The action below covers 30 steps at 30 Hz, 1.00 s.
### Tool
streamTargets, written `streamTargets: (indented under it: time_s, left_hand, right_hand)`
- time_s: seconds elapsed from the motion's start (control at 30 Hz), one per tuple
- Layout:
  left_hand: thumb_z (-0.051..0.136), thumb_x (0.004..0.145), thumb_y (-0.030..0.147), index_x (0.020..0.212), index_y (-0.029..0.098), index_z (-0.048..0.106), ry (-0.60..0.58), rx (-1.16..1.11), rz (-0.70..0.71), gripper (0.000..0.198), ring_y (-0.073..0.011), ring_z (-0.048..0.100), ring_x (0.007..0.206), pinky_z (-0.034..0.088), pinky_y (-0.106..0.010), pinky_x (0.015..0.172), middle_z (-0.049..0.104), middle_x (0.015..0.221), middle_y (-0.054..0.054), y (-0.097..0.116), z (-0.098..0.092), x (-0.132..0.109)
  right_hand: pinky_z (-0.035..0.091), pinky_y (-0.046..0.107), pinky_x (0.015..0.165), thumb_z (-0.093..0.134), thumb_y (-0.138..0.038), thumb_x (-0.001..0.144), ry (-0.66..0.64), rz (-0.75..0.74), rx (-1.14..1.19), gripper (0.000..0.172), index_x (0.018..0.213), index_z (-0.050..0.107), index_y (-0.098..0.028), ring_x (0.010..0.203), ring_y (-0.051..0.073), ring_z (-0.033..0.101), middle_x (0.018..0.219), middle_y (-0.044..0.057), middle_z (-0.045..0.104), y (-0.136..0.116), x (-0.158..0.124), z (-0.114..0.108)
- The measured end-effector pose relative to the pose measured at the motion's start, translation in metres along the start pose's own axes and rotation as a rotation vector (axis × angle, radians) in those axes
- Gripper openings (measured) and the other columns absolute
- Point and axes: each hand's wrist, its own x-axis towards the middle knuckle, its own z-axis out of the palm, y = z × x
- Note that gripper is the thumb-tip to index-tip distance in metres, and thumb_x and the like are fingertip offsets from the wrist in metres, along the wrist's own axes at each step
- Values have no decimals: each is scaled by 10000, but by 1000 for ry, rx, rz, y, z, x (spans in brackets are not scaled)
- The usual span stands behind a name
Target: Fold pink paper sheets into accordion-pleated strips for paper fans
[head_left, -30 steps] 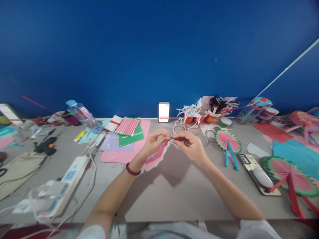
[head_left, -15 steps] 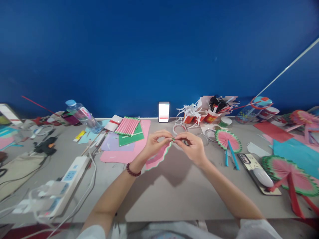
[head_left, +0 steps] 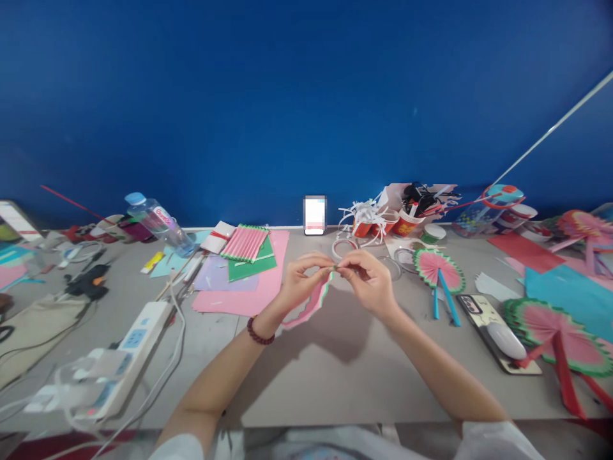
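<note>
Between my hands, above the table, is a pleated pink paper [head_left: 317, 299] with a green edge, partly hidden behind my left hand. My left hand [head_left: 305, 276] pinches its upper edge between thumb and fingertips. Right beside it, my right hand [head_left: 366, 278] pinches the same edge, with the fingertips of both hands nearly meeting. Beyond my left hand, a folded pink paper with green ends [head_left: 246, 243] lies on a green sheet [head_left: 261, 263]. To the right of my right hand lies a small round pink and green paper fan [head_left: 439, 273] with blue handles.
A lit phone [head_left: 315, 216] leans on the blue wall. Red cups [head_left: 407, 223] of paper scraps and tools stand at the back right. A larger fan [head_left: 558, 332] and a phone with a mouse [head_left: 505, 340] lie right; a power strip [head_left: 138, 348] and a bottle [head_left: 160, 220] are left.
The pleated paper has swung and turned, so less of its pink face shows below my left hand. Both hands keep their pinch, with only slight shifts of the fingers and left wrist.
</note>
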Motion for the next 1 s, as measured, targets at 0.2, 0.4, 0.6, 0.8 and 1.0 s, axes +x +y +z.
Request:
streamTargets:
  time_s: [0.2, 0.4, 0.6, 0.8, 1.0]
  left_hand:
    - [570, 866, 309, 912, 180, 720, -145, 77, -86, 203, -183, 648, 906, 511, -310, 831, 715, 937, -87, 14, -8, 5]
    - [659, 784, 354, 1007, 197, 690, -277, 353, -220, 275, -215, 633, 1008, 505, -301, 875, 690, 1075, -68, 42, -18, 8]
    - [530, 866, 206, 1020, 227, 678, -293, 557, -164, 215, -167, 656, 934, 500, -238, 781, 708, 1031, -22, 40, -16, 4]
    - [578, 846, 228, 850, 194, 705, -216, 480, -212, 131, -157, 671, 770, 489, -216, 665, 731, 849, -25, 38, -17, 5]
    - [638, 788, 231, 806, 170, 715, -58, 322, -324, 100, -162, 674, 801, 506, -226, 709, 738, 836, -34, 36, -21, 9]
  right_hand:
    - [468, 300, 706, 560, -184, 858, -1, -115, -218, 68, 808, 596, -213, 760, 160, 577, 793, 27, 617, -3, 1, -4]
    - [467, 308, 759, 515, -151, 879, -49, -190, -319, 100, 841, 583, -213, 826, 170, 589, 839, 43, 635, 0, 0, -1]
    - [477, 311, 743, 518, -213, 893, -71, -165, -304, 106, 831, 604, -215, 803, 175, 602, 828, 48, 657, 2, -3, 5]
    - [478, 312, 711, 629, -323, 827, -98, -73, -238, 111, 838, 628, -213, 768, 180, 594, 805, 39, 661, 6, 3, 0]
    - [477, 294, 736, 695, -306, 763, -202, 93, -162, 98, 786, 670, -214, 790, 175, 620, 820, 27, 693, 5, 10, -7]
